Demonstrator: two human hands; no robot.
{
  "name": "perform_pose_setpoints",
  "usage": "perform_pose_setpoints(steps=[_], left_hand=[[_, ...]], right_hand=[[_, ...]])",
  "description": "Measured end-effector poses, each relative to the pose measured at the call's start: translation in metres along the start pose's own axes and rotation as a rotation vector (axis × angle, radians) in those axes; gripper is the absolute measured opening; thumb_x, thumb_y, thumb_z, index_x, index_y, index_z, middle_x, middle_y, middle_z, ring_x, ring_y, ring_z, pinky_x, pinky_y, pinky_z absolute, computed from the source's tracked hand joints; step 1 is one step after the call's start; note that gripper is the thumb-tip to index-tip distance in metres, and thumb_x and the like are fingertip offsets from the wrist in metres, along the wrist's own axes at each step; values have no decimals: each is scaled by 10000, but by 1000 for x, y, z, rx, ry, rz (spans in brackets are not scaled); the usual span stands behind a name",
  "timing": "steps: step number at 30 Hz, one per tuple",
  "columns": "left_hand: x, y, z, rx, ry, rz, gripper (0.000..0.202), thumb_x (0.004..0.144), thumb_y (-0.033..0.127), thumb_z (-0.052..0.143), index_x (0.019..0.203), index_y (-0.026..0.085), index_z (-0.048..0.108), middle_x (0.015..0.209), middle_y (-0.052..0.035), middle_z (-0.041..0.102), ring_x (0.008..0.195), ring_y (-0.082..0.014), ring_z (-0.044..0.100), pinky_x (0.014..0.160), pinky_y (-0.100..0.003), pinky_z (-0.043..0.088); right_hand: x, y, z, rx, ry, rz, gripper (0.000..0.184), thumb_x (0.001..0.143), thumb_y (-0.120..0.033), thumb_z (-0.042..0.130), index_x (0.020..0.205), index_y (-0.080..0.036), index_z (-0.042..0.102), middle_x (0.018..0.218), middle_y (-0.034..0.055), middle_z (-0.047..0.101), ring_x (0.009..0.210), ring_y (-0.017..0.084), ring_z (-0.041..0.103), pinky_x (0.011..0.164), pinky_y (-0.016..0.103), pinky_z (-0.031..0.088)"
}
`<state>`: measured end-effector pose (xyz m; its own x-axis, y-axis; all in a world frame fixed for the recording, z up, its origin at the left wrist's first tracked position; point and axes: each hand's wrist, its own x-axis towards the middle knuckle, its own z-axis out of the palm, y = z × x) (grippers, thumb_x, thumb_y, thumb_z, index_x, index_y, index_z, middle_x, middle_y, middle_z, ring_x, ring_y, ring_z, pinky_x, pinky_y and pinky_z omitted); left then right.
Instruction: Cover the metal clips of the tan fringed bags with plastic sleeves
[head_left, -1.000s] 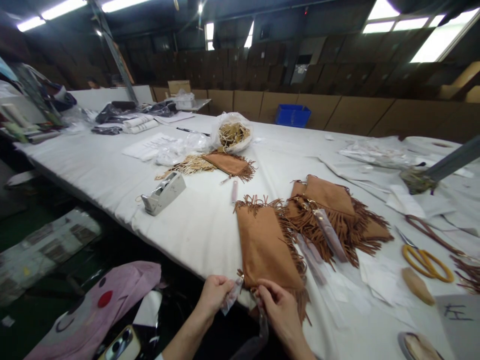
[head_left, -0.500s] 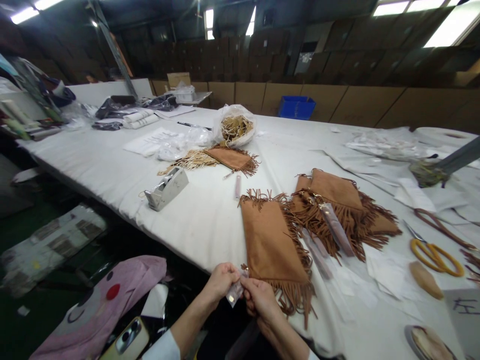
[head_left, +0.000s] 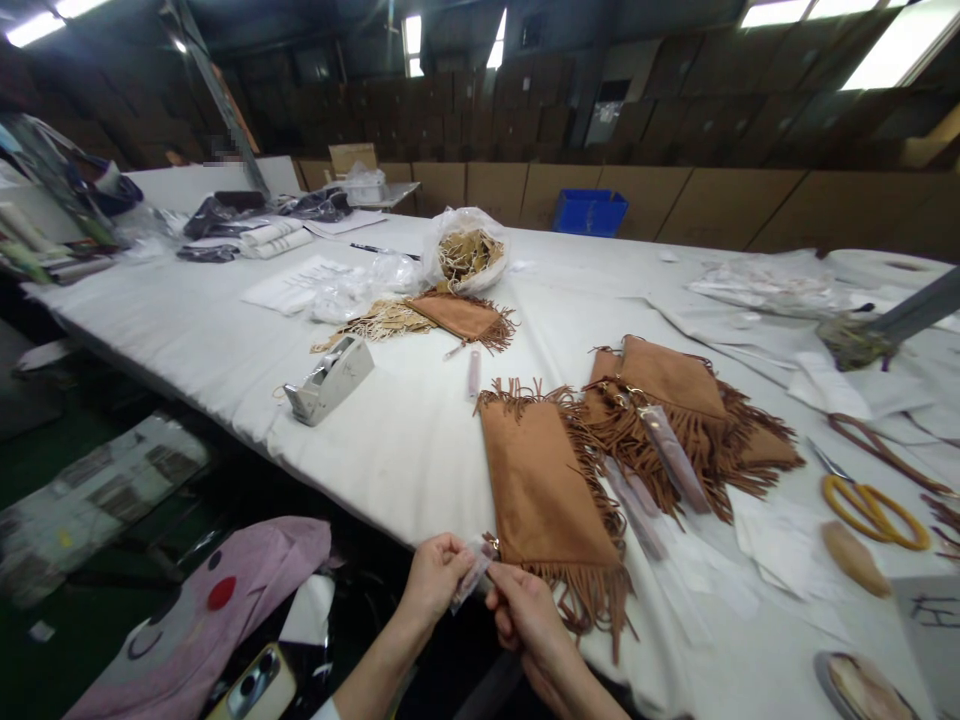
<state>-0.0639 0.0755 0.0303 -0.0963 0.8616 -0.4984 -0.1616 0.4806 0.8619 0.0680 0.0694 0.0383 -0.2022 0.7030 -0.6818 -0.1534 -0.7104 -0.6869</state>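
My left hand (head_left: pixel 435 578) and my right hand (head_left: pixel 525 610) meet at the near table edge, both pinched on a small clear plastic packet (head_left: pixel 471 572). The packet sits at the near corner of a flat tan suede piece with fringe (head_left: pixel 540 490) that lies just beyond my hands. To its right is a stack of more tan fringed pieces (head_left: pixel 675 410) with clear sleeves lying across it. What is inside the packet is too small to make out.
A tape dispenser (head_left: pixel 328 378) stands left of centre. Farther back are another fringed piece (head_left: pixel 459 318) and a plastic bag of trim (head_left: pixel 466 256). Yellow-handled scissors (head_left: pixel 870 508) lie at the right. A pink plush (head_left: pixel 195 620) and a phone (head_left: pixel 251 688) sit below the white table (head_left: pixel 405 450).
My right hand came off the fringed piece's near edge and moved left to join my left hand on the small packet. The view shifted slightly.
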Motion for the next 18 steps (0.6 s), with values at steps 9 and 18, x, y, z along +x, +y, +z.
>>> perform_pose_setpoints(steps=[9, 18], left_hand=[[3, -1, 0, 20, -19, -15, 346, 554, 433, 736, 583, 180, 501, 392, 61, 505, 337, -59, 379, 384, -198, 244], [4, 6, -7, -11, -86, -67, 353, 578, 442, 731, 624, 166, 517, 453, 49, 525, 400, -68, 422, 444, -207, 292]], right_hand=[[-7, -16, 11, 311, 79, 233, 213, 790, -292, 645, 694, -175, 497, 446, -88, 443, 302, 18, 318, 333, 136, 199], [6, -11, 31, 340, 132, 32, 416, 640, -364, 787, 539, -165, 436, 394, -100, 389, 313, -4, 267, 309, 135, 193]])
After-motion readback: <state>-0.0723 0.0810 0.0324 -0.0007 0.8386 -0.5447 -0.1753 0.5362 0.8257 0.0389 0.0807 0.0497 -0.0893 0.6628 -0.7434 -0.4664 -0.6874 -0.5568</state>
